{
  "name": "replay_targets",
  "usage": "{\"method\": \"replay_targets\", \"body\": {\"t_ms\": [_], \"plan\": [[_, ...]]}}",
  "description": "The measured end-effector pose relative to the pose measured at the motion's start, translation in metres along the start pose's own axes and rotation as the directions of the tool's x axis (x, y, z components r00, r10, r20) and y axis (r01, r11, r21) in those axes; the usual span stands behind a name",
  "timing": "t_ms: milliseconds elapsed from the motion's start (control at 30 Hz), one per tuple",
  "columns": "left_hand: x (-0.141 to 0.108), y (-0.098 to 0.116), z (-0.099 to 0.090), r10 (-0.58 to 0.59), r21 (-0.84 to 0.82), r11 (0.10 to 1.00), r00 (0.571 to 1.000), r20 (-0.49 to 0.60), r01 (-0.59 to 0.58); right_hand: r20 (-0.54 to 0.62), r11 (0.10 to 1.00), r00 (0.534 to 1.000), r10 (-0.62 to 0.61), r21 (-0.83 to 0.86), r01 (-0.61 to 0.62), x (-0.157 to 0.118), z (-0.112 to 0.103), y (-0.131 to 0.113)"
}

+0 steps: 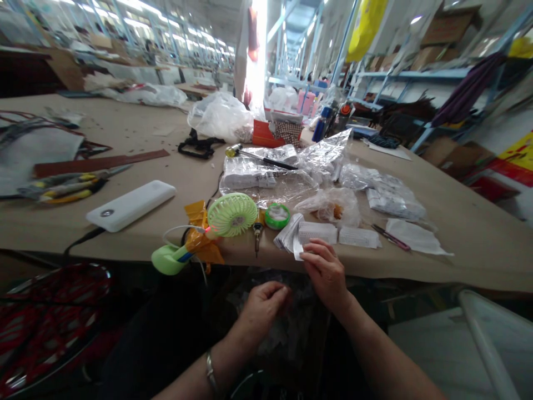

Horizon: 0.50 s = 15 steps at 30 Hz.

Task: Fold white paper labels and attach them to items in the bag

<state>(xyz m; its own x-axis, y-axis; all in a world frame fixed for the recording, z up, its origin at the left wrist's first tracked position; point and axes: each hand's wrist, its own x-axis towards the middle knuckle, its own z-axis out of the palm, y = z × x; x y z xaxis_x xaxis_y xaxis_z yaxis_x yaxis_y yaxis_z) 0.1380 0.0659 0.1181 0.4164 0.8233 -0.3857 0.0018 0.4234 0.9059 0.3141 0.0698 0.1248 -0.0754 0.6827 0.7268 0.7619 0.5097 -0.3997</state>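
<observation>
Two hands at table edge: right hand (327,272) fingertips on white label stack (297,236), left hand (262,305) curled below

1. Handheld fan (231,215): pale green, taped with orange-yellow tape (200,236).
2. Power bank (131,205): white.
3. Tape roll (277,215): green rim, white centre.
4. Paper labels (317,232): white with fine grey print.
5. Table (466,233): tan.
6. Strip (100,163): reddish brown.
7. Pliers (66,189): yellow-and-grey handles.
8. Box (263,134): orange-red.

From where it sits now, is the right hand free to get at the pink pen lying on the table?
Probably yes. The right hand rests at the table edge on white paper slips; the pink pen lies uncovered just beyond, nothing between them but flat slips.
</observation>
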Motion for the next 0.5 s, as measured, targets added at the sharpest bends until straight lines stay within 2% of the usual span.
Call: {"method": "replay_targets", "body": {"t_ms": [100, 200, 333, 400, 500], "plan": [[0.003, 0.016, 0.01, -0.103, -0.385, 0.913, 0.989, 0.105, 0.136, 0.043, 0.997, 0.997, -0.064, 0.054, 0.062, -0.005, -0.007, -0.015], [0.007, 0.028, 0.016, -0.068, -0.571, 0.809, 0.987, 0.143, 0.138, 0.101, 0.989, 0.986, -0.131, 0.076, 0.124, -0.013, -0.012, -0.033], [0.01, 0.032, 0.02, -0.111, -0.565, 0.812, 0.989, 0.098, 0.147, 0.201, 0.981, 0.96, -0.194, 0.04, 0.19, -0.015, -0.016, -0.042], [0.011, 0.03, 0.02, -0.177, -0.525, 0.832, 0.983, 0.057, 0.18, 0.228, 0.989, 0.965, -0.131, -0.033, 0.142, -0.008, -0.018, -0.036], [0.015, 0.024, 0.02, -0.264, -0.401, 0.885, 0.964, -0.013, 0.237, 0.199, 0.973, 0.978, 0.068, -0.229, -0.021, 0.006, -0.025, -0.02]]}}
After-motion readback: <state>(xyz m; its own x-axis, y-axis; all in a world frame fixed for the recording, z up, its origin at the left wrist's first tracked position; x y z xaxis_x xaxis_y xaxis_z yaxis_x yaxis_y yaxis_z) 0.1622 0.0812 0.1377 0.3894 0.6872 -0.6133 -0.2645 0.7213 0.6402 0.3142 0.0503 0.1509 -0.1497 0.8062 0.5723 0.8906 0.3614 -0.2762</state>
